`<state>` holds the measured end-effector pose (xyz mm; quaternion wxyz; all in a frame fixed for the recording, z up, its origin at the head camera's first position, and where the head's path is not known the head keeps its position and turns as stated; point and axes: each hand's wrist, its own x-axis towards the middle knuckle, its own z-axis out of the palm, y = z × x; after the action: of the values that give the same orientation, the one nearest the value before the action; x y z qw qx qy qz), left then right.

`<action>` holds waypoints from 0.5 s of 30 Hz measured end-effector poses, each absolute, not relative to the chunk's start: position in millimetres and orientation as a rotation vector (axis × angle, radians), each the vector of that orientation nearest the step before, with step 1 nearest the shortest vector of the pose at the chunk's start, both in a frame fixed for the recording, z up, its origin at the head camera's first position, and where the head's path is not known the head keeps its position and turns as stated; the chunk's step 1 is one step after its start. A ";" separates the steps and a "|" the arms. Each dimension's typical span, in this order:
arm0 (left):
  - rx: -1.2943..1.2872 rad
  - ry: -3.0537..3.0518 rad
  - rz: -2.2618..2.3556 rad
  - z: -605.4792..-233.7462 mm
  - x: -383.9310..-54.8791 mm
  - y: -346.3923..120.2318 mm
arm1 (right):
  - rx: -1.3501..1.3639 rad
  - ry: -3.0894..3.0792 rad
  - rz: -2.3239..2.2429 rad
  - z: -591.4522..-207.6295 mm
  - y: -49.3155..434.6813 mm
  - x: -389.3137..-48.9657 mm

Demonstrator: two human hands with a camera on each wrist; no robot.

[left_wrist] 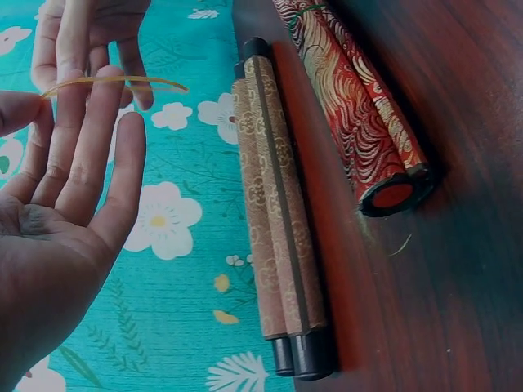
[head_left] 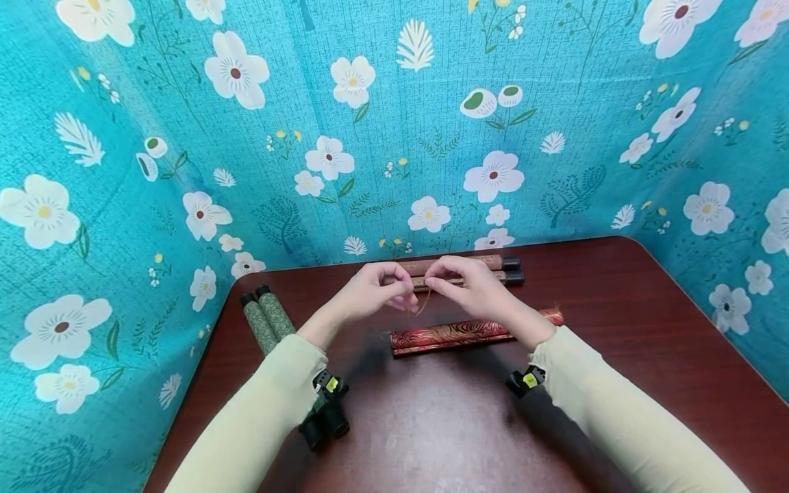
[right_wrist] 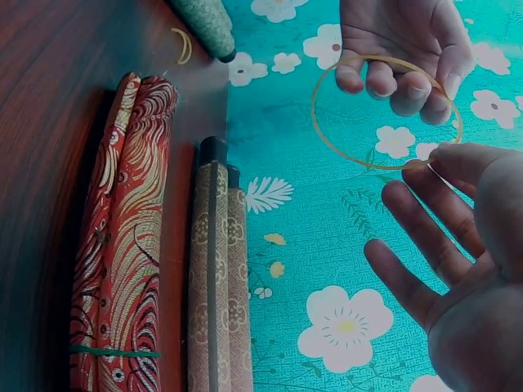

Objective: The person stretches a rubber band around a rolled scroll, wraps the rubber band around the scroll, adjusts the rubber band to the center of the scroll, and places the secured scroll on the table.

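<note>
My left hand [head_left: 377, 291] and right hand [head_left: 467, 284] are raised over the far part of the table, facing each other. Between them hangs a thin yellow rubber band [right_wrist: 314, 114], spread into a loop in the right wrist view. Each hand pinches it between thumb and forefinger, the right hand's other fingers fanned out. Just below the hands lies a red and gold patterned scroll [head_left: 453, 335], with a green band [right_wrist: 114, 353] around it. Behind the hands are brown patterned scrolls [left_wrist: 274, 196] with black end knobs, partly covered by the fingers in the head view.
Two green patterned scrolls [head_left: 271, 318] lie at the table's left, partly hidden by the left sleeve. A small yellow band [right_wrist: 181, 45] lies on the dark red table [head_left: 616, 329]. Blue flowered cloth [head_left: 394, 137] hangs behind and at both sides.
</note>
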<state>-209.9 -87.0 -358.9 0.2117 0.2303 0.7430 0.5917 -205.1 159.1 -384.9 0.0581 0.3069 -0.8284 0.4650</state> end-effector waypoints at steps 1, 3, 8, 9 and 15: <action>0.625 2.048 1.656 -360.0 -210.1 -86.8 | 0.931 -2.512 1.410 -385.0 159.2 -205.3; 0.598 2.015 1.680 -361.8 -210.0 -86.2 | 0.937 -2.509 1.409 -385.0 159.3 -205.6; 0.585 1.972 1.688 -363.9 -210.4 -84.2 | 0.937 -2.507 1.432 -385.5 160.2 -206.4; 0.593 1.970 1.685 -364.0 -210.6 -84.1 | 0.938 -2.508 1.438 -385.6 160.6 -206.7; 0.712 2.077 1.639 -365.7 -211.3 -84.8 | 0.926 -2.519 1.466 -386.0 163.3 -207.8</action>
<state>-211.3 -84.8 -365.7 0.1997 0.2545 0.7429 0.5861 -207.8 163.3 -386.0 0.0418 0.3025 -0.8229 0.4790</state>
